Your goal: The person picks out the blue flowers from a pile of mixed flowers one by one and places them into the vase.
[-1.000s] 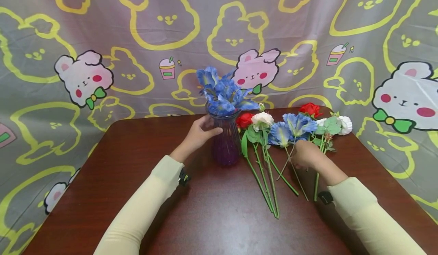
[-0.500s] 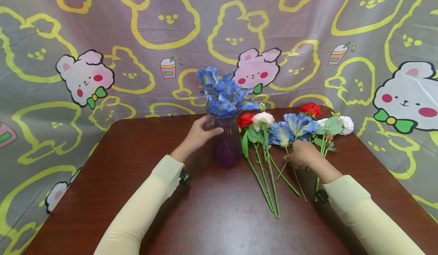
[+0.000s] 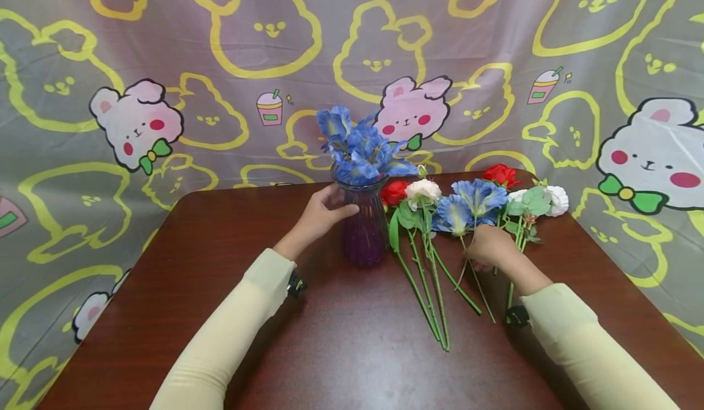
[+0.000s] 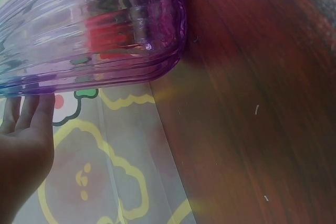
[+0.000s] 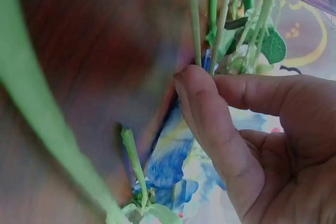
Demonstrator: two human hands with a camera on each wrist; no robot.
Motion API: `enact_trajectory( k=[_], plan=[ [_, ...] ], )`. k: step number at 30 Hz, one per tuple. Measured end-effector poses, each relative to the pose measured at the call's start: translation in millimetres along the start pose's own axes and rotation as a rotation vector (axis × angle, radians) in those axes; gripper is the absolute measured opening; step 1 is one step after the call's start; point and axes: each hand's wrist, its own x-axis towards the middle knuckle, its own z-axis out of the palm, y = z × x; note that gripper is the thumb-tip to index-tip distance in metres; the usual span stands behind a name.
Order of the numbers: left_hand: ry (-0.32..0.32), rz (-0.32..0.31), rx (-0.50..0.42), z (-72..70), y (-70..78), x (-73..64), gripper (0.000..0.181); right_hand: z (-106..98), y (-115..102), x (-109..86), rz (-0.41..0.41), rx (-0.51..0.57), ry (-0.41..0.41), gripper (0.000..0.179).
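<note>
My left hand point(image 3: 319, 214) holds the clear purple glass vase point(image 3: 364, 233), thumb in front and fingers behind it. In the left wrist view the fingers lie along the ribbed vase point(image 4: 94, 40). Artificial blue irises point(image 3: 357, 147) stand in its mouth, their stems hidden by the glass. To the right, my right hand point(image 3: 489, 248) is over the lying flowers and pinches the thin stem of a blue iris point(image 3: 477, 195). The right wrist view shows thumb and index finger meeting at that stem point(image 5: 193, 19). Another blue iris point(image 3: 453, 214) lies just beside it.
Between the vase and my right hand lie a red rose point(image 3: 393, 192) and a white rose point(image 3: 422, 194), their green stems pointing towards me. Beyond my right hand are another red rose point(image 3: 500, 175) and a white flower point(image 3: 557, 201). A patterned cloth point(image 3: 220, 123) hangs behind the brown table point(image 3: 352, 349).
The pinched blue iris has shifted slightly left and up, and the stem ends below my right hand have moved a little. My left hand and the vase stay in place.
</note>
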Motion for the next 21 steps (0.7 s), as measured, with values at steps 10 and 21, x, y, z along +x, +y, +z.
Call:
enact_trajectory(
  k=[10,21],
  plan=[
    [0.008,-0.004,0.016,0.0,0.9,0.1,0.06,-9,4,-7.1,0.021,0.12,0.044,0.017],
    [0.007,-0.007,0.027,-0.1,1.2,0.0,0.06,-20,2,-12.1,-0.028,0.067,0.092,0.032]
  ],
)
